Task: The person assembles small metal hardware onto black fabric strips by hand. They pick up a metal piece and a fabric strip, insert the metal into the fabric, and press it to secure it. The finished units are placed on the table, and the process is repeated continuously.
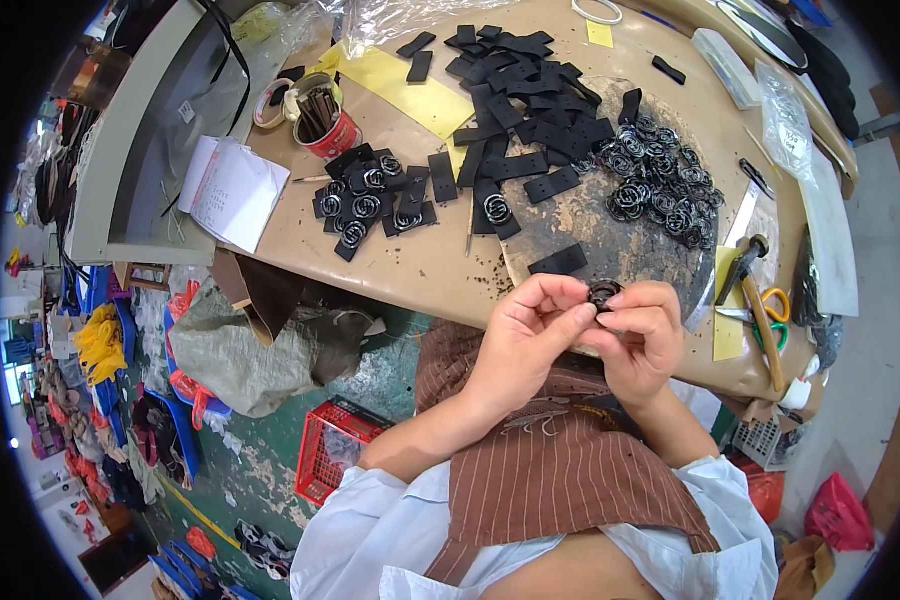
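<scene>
My left hand (526, 335) and my right hand (642, 340) meet over the table's near edge and pinch a small dark round metal buckle (603, 294) between their fingertips. Just beyond it lies a black strap piece (558, 261) on a worn round work pad (610, 230). Further back sit a heap of black strap pieces (525, 85) and a pile of dark metal buckles (660, 180). To the left lie several strap pieces with buckles fitted (370, 200).
A hammer (740, 265) and green and orange scissors (775, 310) lie at the table's right end. A red can (328, 120), tape roll (270, 100) and paper sheets (232, 190) are at the left. A red basket (335, 450) and sacks stand on the floor.
</scene>
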The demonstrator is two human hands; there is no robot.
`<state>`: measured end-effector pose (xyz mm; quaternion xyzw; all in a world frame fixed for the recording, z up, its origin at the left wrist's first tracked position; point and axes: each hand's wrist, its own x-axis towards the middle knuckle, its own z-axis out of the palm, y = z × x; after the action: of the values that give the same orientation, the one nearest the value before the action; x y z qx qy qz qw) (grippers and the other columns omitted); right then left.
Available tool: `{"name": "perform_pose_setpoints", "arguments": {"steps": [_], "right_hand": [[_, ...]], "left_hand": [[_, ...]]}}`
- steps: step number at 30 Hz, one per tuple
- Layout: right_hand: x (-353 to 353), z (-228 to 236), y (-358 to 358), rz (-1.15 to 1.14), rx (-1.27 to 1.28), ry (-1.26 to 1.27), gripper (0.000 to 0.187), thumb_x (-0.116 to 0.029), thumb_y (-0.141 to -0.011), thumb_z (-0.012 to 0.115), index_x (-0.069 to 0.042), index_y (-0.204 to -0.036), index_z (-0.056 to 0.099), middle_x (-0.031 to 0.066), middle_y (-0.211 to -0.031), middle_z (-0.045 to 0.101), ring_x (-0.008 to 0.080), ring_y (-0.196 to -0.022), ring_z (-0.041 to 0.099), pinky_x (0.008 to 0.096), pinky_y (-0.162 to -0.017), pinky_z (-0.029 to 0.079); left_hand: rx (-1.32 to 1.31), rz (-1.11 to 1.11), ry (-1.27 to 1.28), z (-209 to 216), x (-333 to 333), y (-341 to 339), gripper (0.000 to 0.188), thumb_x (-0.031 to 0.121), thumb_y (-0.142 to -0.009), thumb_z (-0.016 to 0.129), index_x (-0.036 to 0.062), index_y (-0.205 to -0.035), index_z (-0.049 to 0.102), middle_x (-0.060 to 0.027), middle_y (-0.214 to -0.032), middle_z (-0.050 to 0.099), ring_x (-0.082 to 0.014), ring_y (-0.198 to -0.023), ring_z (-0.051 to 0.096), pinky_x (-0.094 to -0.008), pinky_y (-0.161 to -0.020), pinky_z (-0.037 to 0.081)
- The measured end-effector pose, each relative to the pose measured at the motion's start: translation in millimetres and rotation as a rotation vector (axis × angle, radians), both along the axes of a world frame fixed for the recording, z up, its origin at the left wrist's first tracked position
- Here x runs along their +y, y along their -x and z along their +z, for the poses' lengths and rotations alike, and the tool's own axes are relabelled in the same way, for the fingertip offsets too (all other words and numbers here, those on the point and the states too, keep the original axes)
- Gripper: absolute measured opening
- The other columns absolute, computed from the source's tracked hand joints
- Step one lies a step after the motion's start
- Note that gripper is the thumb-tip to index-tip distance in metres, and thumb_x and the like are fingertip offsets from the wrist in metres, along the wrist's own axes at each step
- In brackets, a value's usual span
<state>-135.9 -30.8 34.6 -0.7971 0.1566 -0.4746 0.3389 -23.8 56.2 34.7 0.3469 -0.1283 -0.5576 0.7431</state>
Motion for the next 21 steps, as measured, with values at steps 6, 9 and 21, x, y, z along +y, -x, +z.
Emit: {"name": "perform_pose_setpoints", "arguments": {"steps": [6,9,21], "right_hand": [[-10.3,8.9,7.2,0.221,0.061,-0.286,0.025,0.001,-0.071,0.072,-0.001,-0.093,0.061,0.0109,-0.086,0.063,0.0189,-0.073,0.063,0.028,-0.066,0.05],[-21.1,19.8,12.4,0.208,0.094,-0.313,0.025,0.003,-0.072,0.07,-0.002,-0.096,0.064,0.0105,-0.087,0.062,0.0165,-0.073,0.062,0.027,-0.064,0.05],[-41.6,32.7,4.7,0.485,0.248,0.044,0.01,-0.007,-0.075,0.07,-0.005,-0.083,0.063,0.0081,-0.083,0.058,0.0203,-0.071,0.059,0.028,-0.061,0.048]], "left_hand": [[-0.131,-0.066,-0.117,3.6,1.3,-21.4,0.019,0.001,-0.088,0.056,-0.0027,-0.107,0.057,-0.0078,-0.094,0.063,-0.0117,-0.081,0.063,-0.0242,-0.074,0.054],[-0.206,-0.109,-0.127,7.0,0.4,-29.3,0.018,0.002,-0.087,0.057,-0.0032,-0.104,0.059,-0.0085,-0.093,0.064,-0.0128,-0.08,0.063,-0.0252,-0.07,0.055],[-0.265,-0.341,-0.125,19.3,4.9,-42.8,0.016,0.004,-0.085,0.06,-0.0041,-0.099,0.062,-0.0068,-0.086,0.065,-0.0094,-0.073,0.063,-0.0226,-0.067,0.053]]}}
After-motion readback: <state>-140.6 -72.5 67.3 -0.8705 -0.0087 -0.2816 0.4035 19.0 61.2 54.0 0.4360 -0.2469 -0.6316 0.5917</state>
